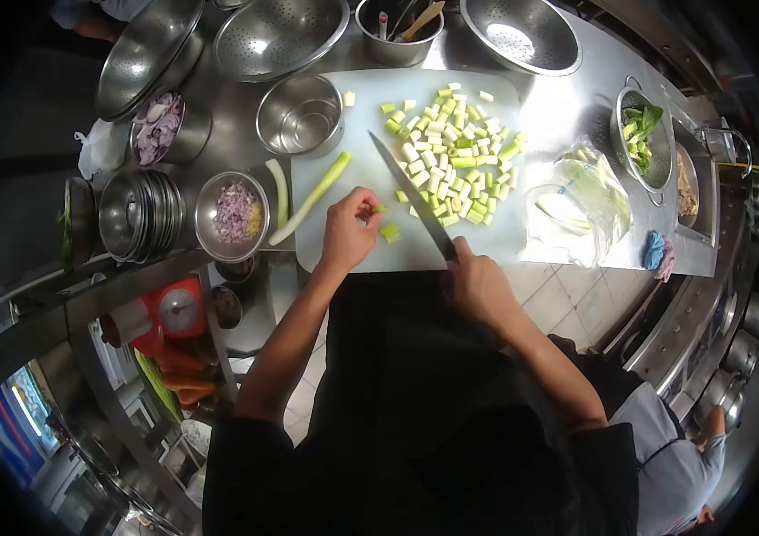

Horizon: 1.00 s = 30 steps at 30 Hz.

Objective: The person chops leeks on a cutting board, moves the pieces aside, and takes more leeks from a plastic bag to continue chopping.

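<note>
A knife [413, 196] lies across the white cutting board [353, 89], its handle in my right hand [479, 281] at the board's front edge. My left hand [352, 229], fingers curled together, pinches a small green piece [379, 208]; a few cut green pieces [390, 233] lie beside it. Beyond the blade, a heap of chopped pale-green stalk pieces [464, 161] covers the board's right half. One long green stalk [311, 198] rests at the board's left edge, and a shorter one [279, 192] is left of it.
Left stand a bowl of chopped onion [232, 214], a pot of sliced onion [158, 128] and stacked bowls [134, 217]. An empty pot [299, 115] touches the board's back left. A plastic bag [585, 201] and a colander of greens [643, 138] are right. A co-worker [679, 447] stands lower right.
</note>
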Available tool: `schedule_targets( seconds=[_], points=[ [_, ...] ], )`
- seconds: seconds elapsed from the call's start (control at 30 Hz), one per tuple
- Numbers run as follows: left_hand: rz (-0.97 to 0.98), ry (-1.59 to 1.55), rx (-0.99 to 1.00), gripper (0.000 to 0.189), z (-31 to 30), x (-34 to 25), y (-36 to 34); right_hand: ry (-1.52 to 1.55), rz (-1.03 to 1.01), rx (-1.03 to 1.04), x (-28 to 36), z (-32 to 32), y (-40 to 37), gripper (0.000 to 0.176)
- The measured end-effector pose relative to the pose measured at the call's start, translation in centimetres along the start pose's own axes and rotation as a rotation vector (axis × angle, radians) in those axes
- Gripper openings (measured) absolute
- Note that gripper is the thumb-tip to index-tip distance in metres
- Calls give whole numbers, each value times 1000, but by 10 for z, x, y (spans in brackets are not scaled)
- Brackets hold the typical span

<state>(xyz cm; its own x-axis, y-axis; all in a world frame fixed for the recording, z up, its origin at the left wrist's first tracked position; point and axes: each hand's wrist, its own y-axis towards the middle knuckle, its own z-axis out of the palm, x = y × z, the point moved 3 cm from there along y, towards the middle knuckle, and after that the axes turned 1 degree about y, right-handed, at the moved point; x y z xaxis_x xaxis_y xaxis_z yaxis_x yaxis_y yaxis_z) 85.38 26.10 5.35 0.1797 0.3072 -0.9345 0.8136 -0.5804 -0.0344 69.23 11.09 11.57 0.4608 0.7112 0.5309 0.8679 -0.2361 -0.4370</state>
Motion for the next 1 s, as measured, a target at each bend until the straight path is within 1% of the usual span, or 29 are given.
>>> schedule_targets(
  seconds=[0.03, 0.07, 0.13, 0.2, 0.23, 0.27, 0.3, 0.37, 0.4, 0.47, 0.5, 0.57, 0.6, 0.67, 0.7, 0.77, 0.8, 0.87, 1.0],
  points=[
    [-81, -30, 14, 22, -4, 2, 1, -9, 1, -10, 2, -4, -5, 20],
    [-78, -30, 12, 22, -10, -1, -1, -19, 2, -24, 3, -7, -10, 20],
    [5, 137, 32, 25, -18, -9, -14, -33, -8, -1, 4, -8, -21, 20],
    [36, 142, 62, 26, -11, -5, -35, -44, -15, 30, 4, -2, -34, 20],
    [66, 150, 89, 28, -5, -1, -42, -53, -47, 9, 4, 2, -40, 22],
    [34, 116, 87, 32, -2, -4, -42, -63, -77, -13, 3, 6, -44, 23],
    [34, 115, 88, 32, 0, -8, -42, -64, -75, -12, 1, 9, -46, 23],
    [-21, 184, 80, 36, 4, -14, -40, -102, -97, -21, -1, 14, -52, 26],
    [-19, 182, 80, 36, 7, -13, -40, -104, -95, -24, -1, 16, -53, 26],
    [97, 270, 43, 36, 10, -15, -41, -123, -160, -60, 2, 17, -56, 27],
    [98, 270, 45, 36, 10, -13, -40, -122, -158, -61, 4, 17, -57, 27],
    [163, 306, 43, 33, 9, -13, -37, -105, -123, -36, 8, 15, -59, 26],
    [163, 304, 49, 33, 10, -14, -37, -103, -118, -36, 11, 14, -61, 26],
    [134, 278, 33, 31, 10, -15, -35, -51, -28, 23, 14, 12, -64, 34],
    [135, 277, 36, 31, 9, -16, -34, -50, -25, 22, 16, 10, -64, 34],
    [137, 300, 37, 31, 9, -17, -33, -18, 50, 89, 18, 12, -64, 35],
    [137, 300, 42, 31, 9, -17, -32, -15, 54, 89, 17, 16, -64, 35],
    [97, 322, 86, 31, 10, -17, -32, -37, 13, 21, 18, 25, -67, 32],
    [107, 336, 161, 30, 10, -15, -26, -15, 96, 66, 20, 38, -65, 33]
  ],
)
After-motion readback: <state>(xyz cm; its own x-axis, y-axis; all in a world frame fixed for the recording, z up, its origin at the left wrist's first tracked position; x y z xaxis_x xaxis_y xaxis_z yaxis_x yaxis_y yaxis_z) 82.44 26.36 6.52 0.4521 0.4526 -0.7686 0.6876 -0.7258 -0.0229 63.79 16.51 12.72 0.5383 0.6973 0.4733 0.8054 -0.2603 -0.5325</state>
